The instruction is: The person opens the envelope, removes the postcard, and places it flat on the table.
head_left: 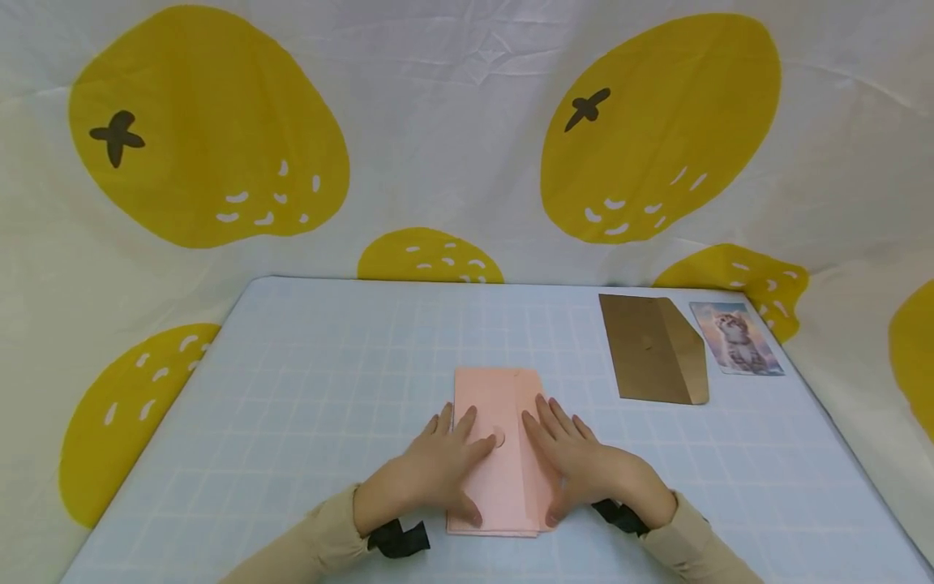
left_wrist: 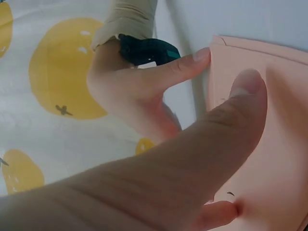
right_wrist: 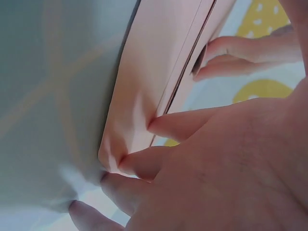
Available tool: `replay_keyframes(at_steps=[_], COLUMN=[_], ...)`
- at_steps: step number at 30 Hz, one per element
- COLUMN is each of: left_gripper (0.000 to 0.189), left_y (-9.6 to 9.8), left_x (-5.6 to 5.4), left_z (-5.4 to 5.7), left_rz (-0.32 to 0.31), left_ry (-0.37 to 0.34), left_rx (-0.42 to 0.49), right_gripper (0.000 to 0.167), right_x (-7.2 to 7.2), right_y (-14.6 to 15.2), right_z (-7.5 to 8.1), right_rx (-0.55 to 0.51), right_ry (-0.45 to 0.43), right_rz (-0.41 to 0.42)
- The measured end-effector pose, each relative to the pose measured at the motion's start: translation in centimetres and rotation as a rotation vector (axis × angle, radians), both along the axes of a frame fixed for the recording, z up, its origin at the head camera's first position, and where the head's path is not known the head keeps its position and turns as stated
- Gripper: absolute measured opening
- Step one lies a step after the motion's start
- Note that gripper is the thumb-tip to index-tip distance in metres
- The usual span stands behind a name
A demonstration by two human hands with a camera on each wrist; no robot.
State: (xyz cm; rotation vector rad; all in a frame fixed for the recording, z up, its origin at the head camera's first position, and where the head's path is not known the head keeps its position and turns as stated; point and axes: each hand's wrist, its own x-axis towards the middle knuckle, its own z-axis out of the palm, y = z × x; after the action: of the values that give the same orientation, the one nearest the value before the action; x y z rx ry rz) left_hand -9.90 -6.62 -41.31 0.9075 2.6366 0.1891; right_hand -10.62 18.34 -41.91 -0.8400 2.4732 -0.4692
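A pale pink envelope [head_left: 503, 507] lies on the table in front of me, its long sides running away from me. A crease runs lengthwise near its right side, with a flap-like strip [right_wrist: 137, 82] beyond it. A small round mark [head_left: 499, 436] shows near the middle. My left hand [head_left: 443, 461] rests spread on the left part, its thumb [left_wrist: 250, 86] lying across the paper in the left wrist view. With fingers extended, my right hand [head_left: 580, 464] touches the strip on the right; in the right wrist view some of its fingertips reach past the paper's edge.
A brown envelope [head_left: 642, 349] with its pointed flap to the right lies at the table's back right. Beside it is a kitten picture card [head_left: 739, 341]. The table [head_left: 306, 389] has a pale checked cover, and a curtain [head_left: 445, 122] with yellow fruit shapes hangs behind.
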Motion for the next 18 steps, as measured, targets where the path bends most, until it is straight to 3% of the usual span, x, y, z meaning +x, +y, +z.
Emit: replay_keyframes(at_steps=[5,8,10,13,18], left_gripper=[0.07,0.074,0.082,0.099,0.103], left_y=[1.4,2.3,2.9,3.4,3.4], left_x=[-1.2,-2.1,-2.6,-3.1,-3.9], left_z=[0.0,-0.2,-0.4,-0.8,-1.7], left_rz=[-0.032,-0.04,-0.026,0.006,0.017], left_ry=[0.147,0.2,0.171,0.067,-0.057], left_rx=[-0.007,-0.021,-0.018,-0.003,0.108], right_gripper=[0.128,0.129,0.129,0.129,0.13], right_x=[-0.2,-0.2,-0.1,-0.1,0.0], right_y=[0.0,0.0,0.0,0.0,-0.1], right_z=[0.0,0.0,-0.1,-0.1,0.0], right_rx=[0.011,0.022,0.023,0.016,0.023], right_ry=[0.004,0.012,0.011,0.001,0.003], right_rz=[0.0,-0.002,-0.006,-0.012,-0.014])
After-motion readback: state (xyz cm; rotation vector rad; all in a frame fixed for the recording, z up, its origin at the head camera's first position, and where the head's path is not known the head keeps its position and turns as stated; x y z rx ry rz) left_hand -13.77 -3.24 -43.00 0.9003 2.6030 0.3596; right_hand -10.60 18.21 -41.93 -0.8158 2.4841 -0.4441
